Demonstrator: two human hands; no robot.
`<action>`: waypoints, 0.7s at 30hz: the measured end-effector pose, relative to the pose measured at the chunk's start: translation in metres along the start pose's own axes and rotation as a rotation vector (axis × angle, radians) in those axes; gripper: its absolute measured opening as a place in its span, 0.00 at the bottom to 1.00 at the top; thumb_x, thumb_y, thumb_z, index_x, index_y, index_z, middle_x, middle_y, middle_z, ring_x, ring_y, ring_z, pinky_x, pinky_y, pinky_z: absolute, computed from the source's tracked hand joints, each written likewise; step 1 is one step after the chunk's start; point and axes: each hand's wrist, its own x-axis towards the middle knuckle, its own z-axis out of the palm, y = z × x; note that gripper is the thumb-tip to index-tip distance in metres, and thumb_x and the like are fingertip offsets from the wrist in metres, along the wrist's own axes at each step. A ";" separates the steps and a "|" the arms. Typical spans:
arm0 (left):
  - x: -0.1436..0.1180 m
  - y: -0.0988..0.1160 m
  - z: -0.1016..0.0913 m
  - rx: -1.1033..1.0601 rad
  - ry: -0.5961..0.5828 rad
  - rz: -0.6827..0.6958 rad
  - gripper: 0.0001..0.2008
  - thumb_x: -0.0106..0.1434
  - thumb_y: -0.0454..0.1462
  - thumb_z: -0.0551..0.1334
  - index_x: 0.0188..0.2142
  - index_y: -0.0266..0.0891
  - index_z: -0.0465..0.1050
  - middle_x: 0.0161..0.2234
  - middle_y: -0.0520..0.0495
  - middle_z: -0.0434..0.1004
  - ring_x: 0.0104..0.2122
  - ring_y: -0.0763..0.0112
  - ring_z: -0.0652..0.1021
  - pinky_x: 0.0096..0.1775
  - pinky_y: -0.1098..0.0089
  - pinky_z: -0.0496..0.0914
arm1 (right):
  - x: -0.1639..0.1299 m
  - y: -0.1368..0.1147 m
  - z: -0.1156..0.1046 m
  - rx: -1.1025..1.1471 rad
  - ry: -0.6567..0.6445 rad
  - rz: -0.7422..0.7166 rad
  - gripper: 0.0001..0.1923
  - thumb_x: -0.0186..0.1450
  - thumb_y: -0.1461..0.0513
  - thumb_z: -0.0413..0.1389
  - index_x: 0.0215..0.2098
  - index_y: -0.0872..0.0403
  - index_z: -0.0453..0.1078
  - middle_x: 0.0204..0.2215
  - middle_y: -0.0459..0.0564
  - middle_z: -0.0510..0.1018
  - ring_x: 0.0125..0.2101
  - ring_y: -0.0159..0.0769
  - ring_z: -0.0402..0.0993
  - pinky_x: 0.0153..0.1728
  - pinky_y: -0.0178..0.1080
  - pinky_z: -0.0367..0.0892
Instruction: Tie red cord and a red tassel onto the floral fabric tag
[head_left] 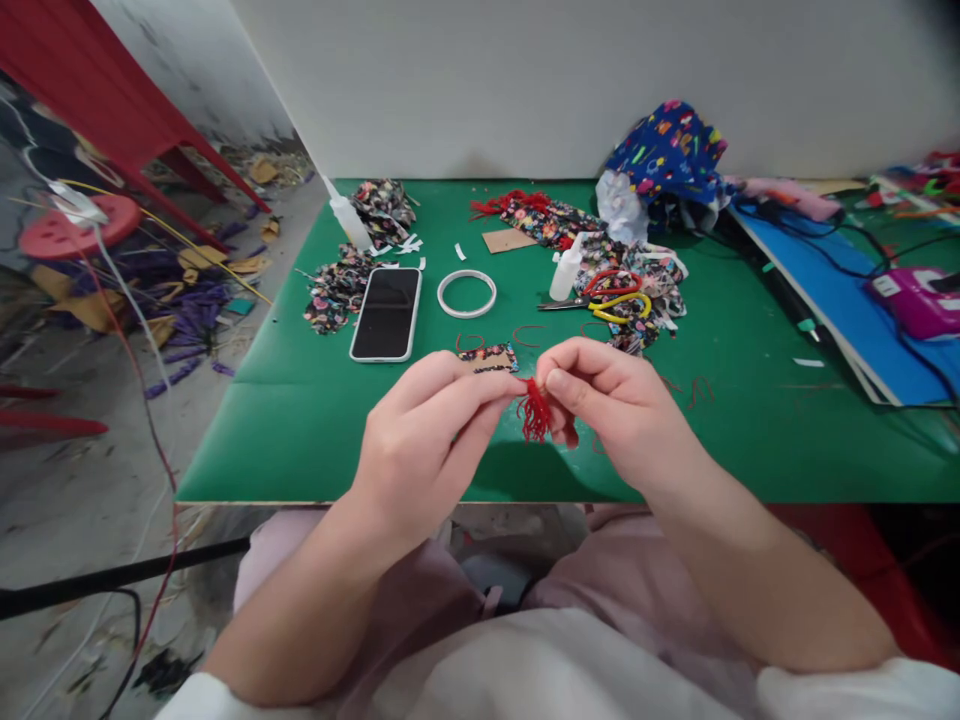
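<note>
Between my two hands, above the front of the green table, hangs a red yarn tassel [535,412] with its loose strands pointing down. My left hand [431,425] pinches the tassel's top from the left side. The fingers of my right hand [611,405] are closed at the same top from the right. Just behind my fingers lies a small piece of card edged with floral fabric [491,357]. Short bits of red yarn [529,334] are scattered on the table around it.
Behind my hands are a phone [386,315], a white tape ring [466,293], scissors [600,303], a small glue bottle [566,270] and floral fabric pieces [341,288]. A blue folder [847,290] and a purple device [919,300] lie on the right.
</note>
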 end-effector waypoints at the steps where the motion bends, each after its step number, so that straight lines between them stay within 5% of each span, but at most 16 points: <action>1: 0.000 0.001 -0.001 -0.015 0.000 -0.009 0.08 0.60 0.29 0.58 0.37 0.39 0.73 0.29 0.52 0.71 0.29 0.78 0.72 0.32 0.75 0.67 | -0.001 -0.001 0.000 0.023 -0.007 0.014 0.08 0.64 0.59 0.51 0.29 0.54 0.64 0.17 0.40 0.66 0.17 0.23 0.62 0.17 0.28 0.59; 6: 0.000 0.005 -0.002 -0.059 0.033 -0.011 0.09 0.59 0.26 0.57 0.34 0.38 0.72 0.28 0.52 0.70 0.28 0.78 0.71 0.31 0.75 0.67 | -0.006 -0.010 0.001 -0.040 0.009 0.008 0.06 0.63 0.60 0.52 0.29 0.53 0.65 0.17 0.40 0.65 0.16 0.24 0.62 0.16 0.29 0.58; 21: -0.004 0.007 -0.004 0.235 0.131 0.161 0.11 0.58 0.28 0.57 0.36 0.42 0.72 0.24 0.51 0.64 0.26 0.71 0.68 0.30 0.67 0.64 | -0.025 -0.020 -0.003 -0.860 0.035 -0.366 0.10 0.65 0.66 0.46 0.39 0.48 0.67 0.28 0.43 0.76 0.24 0.28 0.70 0.26 0.32 0.61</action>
